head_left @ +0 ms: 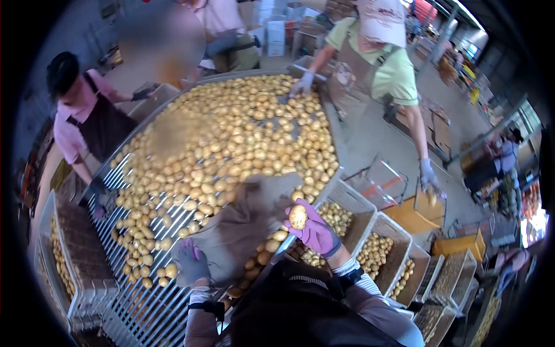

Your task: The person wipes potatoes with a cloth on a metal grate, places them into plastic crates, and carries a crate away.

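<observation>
The potato (298, 217) is in the right hand (318, 234), held by thumb and fingers over the table's near edge; a light hold, in my judgement, spares its skin. The left hand (192, 265) lies at a brown cloth (225, 234); whether it grips, I cannot tell. The cloth hides part of the slatted table (162, 306), obstructing reach towards the heap (231, 127). Crates (354, 199) stand close right; a co-worker's hand (302, 85) is at the heap's far side.

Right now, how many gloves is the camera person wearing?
2: one on the left hand, at the edge of the grey-brown cloth; one on the right hand, holding a potato. Both show.
</observation>
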Tool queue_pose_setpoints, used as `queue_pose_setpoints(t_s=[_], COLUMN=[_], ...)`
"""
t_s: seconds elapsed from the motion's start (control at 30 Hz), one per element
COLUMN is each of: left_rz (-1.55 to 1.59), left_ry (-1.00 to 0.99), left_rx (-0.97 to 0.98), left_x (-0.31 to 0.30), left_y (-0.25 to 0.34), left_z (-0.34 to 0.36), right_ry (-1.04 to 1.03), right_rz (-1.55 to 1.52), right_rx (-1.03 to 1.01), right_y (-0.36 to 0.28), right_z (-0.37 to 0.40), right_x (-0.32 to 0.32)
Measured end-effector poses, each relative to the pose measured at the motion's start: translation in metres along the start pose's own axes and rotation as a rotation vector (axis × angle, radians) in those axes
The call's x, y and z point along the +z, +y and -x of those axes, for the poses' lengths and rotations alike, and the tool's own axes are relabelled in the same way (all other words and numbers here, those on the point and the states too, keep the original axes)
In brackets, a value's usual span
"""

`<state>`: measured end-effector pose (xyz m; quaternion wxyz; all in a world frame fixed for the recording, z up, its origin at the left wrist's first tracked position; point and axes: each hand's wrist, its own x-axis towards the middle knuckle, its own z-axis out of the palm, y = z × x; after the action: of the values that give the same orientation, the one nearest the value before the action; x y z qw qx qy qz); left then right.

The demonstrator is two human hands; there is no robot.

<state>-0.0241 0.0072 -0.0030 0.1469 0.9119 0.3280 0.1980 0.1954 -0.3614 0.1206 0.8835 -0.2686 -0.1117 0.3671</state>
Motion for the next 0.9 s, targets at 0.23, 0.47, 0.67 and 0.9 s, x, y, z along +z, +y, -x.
queue_pose_setpoints(t_s=[0.23,0.47,0.67,0.9], left_rz=[-0.001,-0.056,-0.145,-0.201], left_ry=[-0.099,-0.135,-0.16,-0.038], left_rx=[-0.073,0.063,0.157,0.255], left_x=[-0.008,0.01,0.02,0.027], left_y=[0.011,-0.014,-0.035,-0.047], left_z=[0.001,0.003,-0.003,-0.004], right_ry=[0.175,0.449,0.791,0.844], right_rz=[-0.243,-0.425,-0.544,-0.623], right_rx=[-0.11,-0.092,-0.232,-0.625], right_y=[-0.003,0.024,0.067,0.039], right_z=[0.052,0.103,0.191,0.288], right_x=[-0.066,-0.139,-0.218,-0.152])
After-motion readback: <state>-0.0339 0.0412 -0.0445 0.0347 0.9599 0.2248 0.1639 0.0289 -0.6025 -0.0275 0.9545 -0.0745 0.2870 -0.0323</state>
